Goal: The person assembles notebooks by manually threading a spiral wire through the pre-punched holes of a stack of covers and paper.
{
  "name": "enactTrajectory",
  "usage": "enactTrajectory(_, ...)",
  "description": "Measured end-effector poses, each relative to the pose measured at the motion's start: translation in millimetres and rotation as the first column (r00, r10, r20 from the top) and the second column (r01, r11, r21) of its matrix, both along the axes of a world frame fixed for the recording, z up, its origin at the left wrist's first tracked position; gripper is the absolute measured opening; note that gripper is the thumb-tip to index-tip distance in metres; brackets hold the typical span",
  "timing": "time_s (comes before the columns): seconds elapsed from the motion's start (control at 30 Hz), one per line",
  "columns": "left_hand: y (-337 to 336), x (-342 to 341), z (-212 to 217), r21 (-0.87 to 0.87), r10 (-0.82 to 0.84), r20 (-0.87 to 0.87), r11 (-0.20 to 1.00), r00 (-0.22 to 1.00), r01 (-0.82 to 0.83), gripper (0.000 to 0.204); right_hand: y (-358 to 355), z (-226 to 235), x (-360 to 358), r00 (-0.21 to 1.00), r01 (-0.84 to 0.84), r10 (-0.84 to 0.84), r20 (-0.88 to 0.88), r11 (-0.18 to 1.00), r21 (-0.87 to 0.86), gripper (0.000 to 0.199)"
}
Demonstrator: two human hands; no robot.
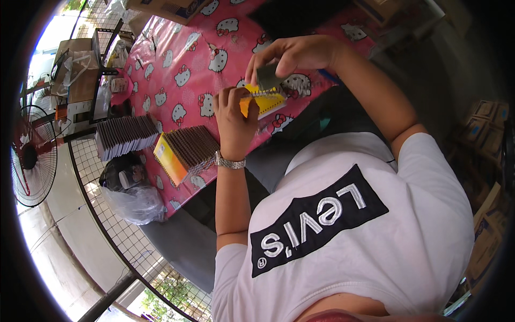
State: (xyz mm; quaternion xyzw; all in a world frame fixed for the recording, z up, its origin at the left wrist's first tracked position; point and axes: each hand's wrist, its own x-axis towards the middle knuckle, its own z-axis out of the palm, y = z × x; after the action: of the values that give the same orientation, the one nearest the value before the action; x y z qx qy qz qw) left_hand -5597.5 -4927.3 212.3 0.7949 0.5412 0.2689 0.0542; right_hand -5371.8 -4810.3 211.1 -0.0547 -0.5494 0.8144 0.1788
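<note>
A yellow spiral notebook (271,105) lies at the near edge of the pink table, its wire coil along the upper side. My left hand (235,115) is closed on its left end, with the fingers bent over the coil. A watch with a metal band is on that wrist. Just above the coil, my right hand (300,56) pinches a dark grey-green rectangular piece (266,77) between thumb and fingers. The piece overlaps part of the notebook; whether it is joined to the coil I cannot tell.
On the pink patterned tablecloth (201,78), a row of spiral notebooks with a yellow-orange cover (170,161) stands left of my left arm. Beyond it is a darker notebook row (126,137). A plastic bag (134,204), a fan (31,155) and cartons (485,121) surround the table.
</note>
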Motion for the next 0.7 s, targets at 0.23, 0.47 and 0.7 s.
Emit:
enactTrajectory(0.23,3,-28,0,-0.085,0.057,0.123,0.995,0.991,-0.047,0.023,8,3,-20,0.919,0.007,-0.141,0.369,0.939,0.343,0.046)
enactTrajectory(0.47,4,-25,1,-0.263,0.143,0.283,0.963,0.948,-0.067,0.02,11,14,-28,0.937,0.016,-0.112,0.332,0.96,0.278,0.044)
enactTrajectory(0.7,8,-29,-5,-0.241,0.112,0.395,0.97,0.912,-0.015,0.023,11,14,-33,0.919,0.055,-0.207,0.336,0.911,0.409,0.045)
